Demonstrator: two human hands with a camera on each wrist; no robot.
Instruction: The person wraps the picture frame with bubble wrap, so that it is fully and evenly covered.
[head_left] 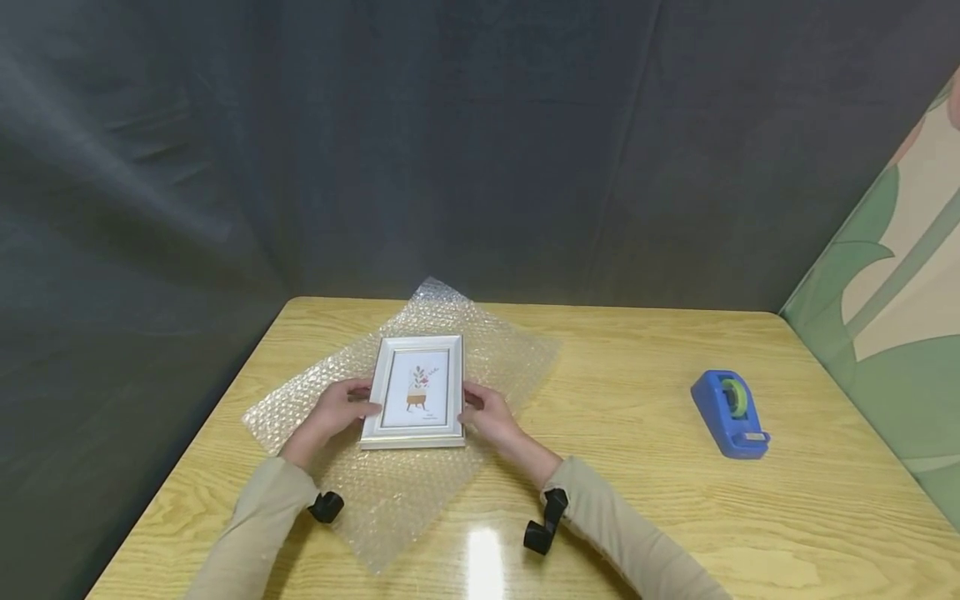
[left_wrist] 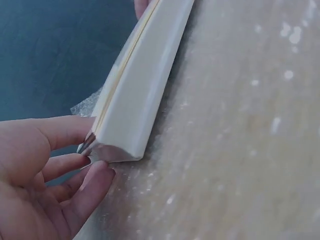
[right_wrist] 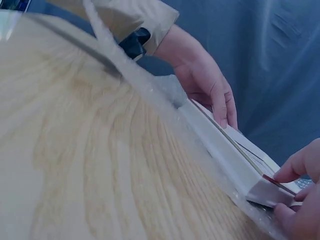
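A white picture frame (head_left: 418, 390) with a thin gold line holds a print of a potted plant. It lies face up over a sheet of bubble wrap (head_left: 401, 500), turned at an angle beneath it. My left hand (head_left: 333, 412) grips the frame's left side, thumb on the front. On the opposite side my right hand (head_left: 491, 417) pinches the edge between thumb and fingers. The right wrist view shows the frame's white side (right_wrist: 220, 147) close above the bubble wrap; whether it touches the wrap all along, I cannot tell.
On the right of the wooden table (head_left: 615, 400) stands a blue tape dispenser (head_left: 730, 417) with a roll of greenish tape (head_left: 737, 397). A dark curtain (head_left: 480, 150) hangs behind the table and along its left. A leaf-patterned panel (head_left: 900, 333) borders the right side.
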